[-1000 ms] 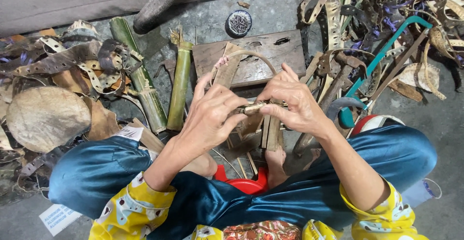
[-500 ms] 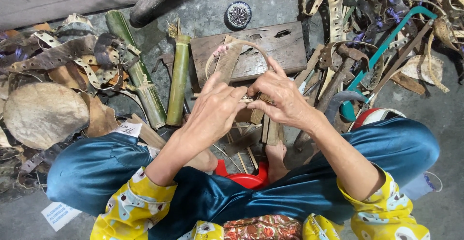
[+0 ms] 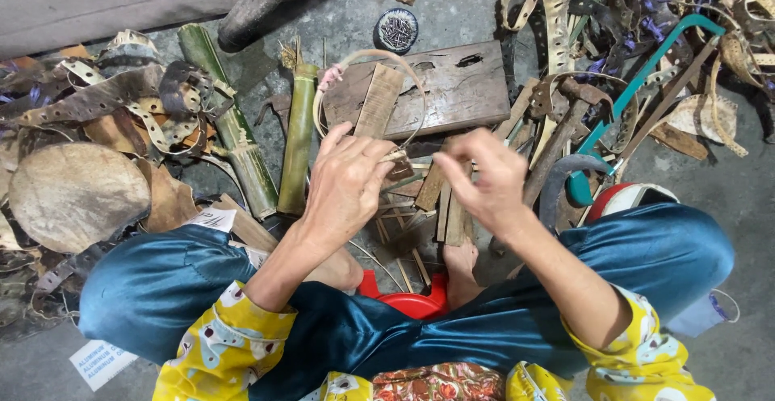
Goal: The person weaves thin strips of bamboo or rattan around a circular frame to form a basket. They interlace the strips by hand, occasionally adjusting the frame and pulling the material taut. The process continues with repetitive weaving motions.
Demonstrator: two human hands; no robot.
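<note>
Bamboo strip (image 3: 408, 156), bent into a loop above the wooden block (image 3: 452, 86), is pinched at its crossing ends between the left hand (image 3: 347, 183) and right hand (image 3: 484, 179), and could likely spring open if either grip is loosened.
</note>
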